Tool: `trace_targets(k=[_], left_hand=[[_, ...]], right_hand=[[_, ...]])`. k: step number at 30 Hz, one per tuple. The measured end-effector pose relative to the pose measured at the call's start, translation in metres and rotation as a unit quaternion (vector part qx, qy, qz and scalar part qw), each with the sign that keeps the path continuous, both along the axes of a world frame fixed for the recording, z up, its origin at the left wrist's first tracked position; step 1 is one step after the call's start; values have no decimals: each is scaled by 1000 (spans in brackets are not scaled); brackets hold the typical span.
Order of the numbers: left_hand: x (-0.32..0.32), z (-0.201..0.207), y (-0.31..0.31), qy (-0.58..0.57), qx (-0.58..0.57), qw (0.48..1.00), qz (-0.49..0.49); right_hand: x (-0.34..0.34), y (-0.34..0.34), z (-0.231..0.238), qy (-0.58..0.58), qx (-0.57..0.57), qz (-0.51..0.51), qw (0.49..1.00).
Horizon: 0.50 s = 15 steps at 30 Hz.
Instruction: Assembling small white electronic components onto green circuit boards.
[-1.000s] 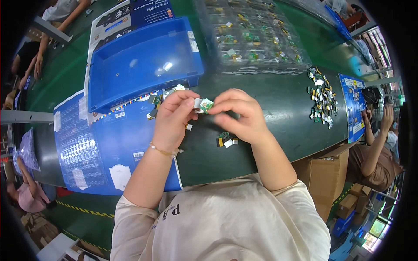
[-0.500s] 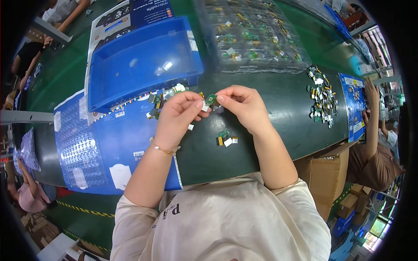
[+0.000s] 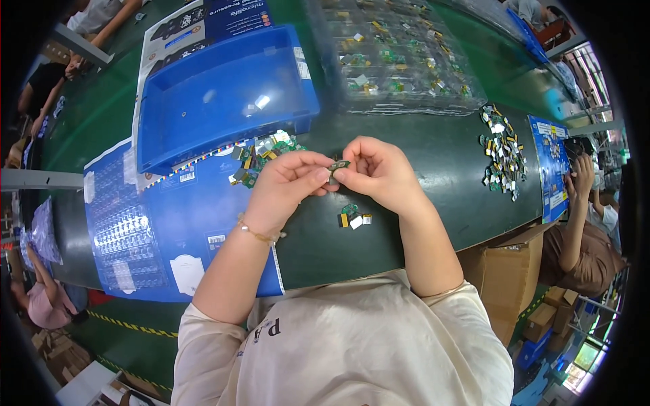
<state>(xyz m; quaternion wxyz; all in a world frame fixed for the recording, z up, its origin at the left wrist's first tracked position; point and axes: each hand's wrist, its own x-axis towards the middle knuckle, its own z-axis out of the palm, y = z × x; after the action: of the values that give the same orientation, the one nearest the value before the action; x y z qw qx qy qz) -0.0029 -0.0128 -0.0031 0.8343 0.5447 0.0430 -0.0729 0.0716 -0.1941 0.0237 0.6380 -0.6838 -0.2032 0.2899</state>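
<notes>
My left hand (image 3: 288, 186) and my right hand (image 3: 376, 169) meet above the dark green table (image 3: 433, 203). Both pinch one small green circuit board (image 3: 338, 165) between their fingertips. Just below the hands, a few small parts (image 3: 354, 218) lie on the table: a green piece, a yellow-black one and a white one. A loose pile of small green boards (image 3: 261, 154) sits behind my left hand, on a blue printed sheet (image 3: 169, 223).
An open blue plastic bin (image 3: 223, 95) stands behind the pile. A clear blister tray (image 3: 396, 57) with several boards lies at the back. Another heap of small parts (image 3: 501, 152) lies at the right. A cardboard box (image 3: 504, 271) stands below the table edge. Other people work at left and right.
The hands have drawn a little closer to my body. The piece between my fingers has turned; less of its white-green face shows now.
</notes>
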Motion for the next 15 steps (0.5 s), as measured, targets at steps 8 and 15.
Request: trace_targets(k=[8, 15], left_hand=[[-2, 0, 3, 43, -59, 997, -34], [-2, -7, 1, 42, -125, 991, -21]], right_hand=[[5, -3, -2, -188, -10, 20, 982], [-3, 6, -6, -102, 11, -37, 994]])
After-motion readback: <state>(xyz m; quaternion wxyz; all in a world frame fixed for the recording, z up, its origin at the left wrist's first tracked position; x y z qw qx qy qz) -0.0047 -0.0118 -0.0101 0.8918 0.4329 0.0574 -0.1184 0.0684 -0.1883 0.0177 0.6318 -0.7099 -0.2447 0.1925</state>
